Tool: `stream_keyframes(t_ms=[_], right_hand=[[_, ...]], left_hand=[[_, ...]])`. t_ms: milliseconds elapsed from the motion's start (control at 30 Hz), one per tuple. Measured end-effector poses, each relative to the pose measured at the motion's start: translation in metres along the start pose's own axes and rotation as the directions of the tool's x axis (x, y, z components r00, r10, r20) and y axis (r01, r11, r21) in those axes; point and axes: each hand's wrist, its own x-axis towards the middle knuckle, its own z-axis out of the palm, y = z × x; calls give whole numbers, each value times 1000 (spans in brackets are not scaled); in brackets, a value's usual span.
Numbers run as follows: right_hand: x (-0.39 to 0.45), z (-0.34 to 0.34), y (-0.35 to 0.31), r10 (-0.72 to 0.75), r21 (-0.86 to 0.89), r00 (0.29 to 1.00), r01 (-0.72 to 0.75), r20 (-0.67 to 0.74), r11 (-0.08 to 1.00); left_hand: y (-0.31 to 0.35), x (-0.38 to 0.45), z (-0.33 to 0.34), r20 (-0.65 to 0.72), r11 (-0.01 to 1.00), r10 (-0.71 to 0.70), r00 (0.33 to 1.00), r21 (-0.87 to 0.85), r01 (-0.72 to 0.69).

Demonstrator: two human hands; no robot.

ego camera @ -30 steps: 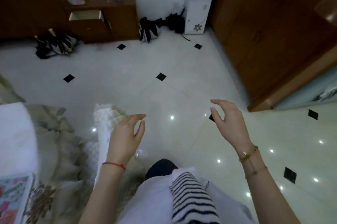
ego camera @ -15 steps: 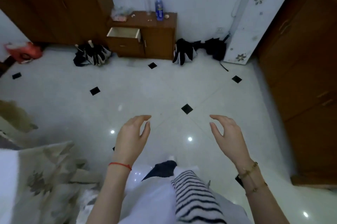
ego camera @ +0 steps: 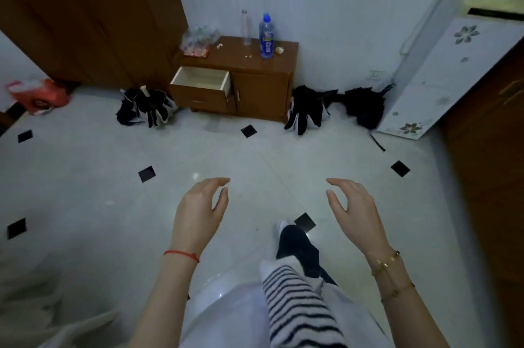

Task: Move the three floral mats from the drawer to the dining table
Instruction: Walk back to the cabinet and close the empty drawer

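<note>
**Floral mats out of sight; drawer stands open across the floor**

Floral mats cannot be made out anywhere: the pulled-out wooden drawer (ego camera: 202,81) with its pale lining shows only a bare-looking interior, though its front part is hidden behind its own front panel. It belongs to a low brown wooden cabinet (ego camera: 256,84) against the white wall. On the cabinet top stand a blue-capped plastic water bottle (ego camera: 266,36), a thin clear bottle (ego camera: 245,27) and a crinkled clear bag (ego camera: 199,40). Folded black-and-white umbrellas (ego camera: 147,108) lie on either side.

Well apart from the cabinet, the left hand (ego camera: 200,213) and right hand (ego camera: 353,210) hover over the glossy white tiled floor (ego camera: 85,177) with small black diamond insets, fingers loosely curved and spread, holding nothing. A blurred pale cloth shape (ego camera: 37,299) is cut off at the lower left. A white floral-printed appliance (ego camera: 450,70) leans at the right edge.
</note>
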Motion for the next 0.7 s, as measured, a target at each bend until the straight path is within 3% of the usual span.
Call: stream_keyframes(t_ms=[333, 567, 700], right_hand=[[298, -1, -39, -171, -14, 983, 172, 67, 985], [436, 63, -76, -224, 19, 947, 226, 228, 974], [517, 106, -113, -254, 19, 939, 257, 230, 966]], left_hand=[[-5, 235, -2, -132, 991, -132, 982, -30, 129], [-68, 344, 2, -169, 965, -262, 950, -49, 257], [-113, 422, -12, -187, 958, -285, 940, -72, 276]])
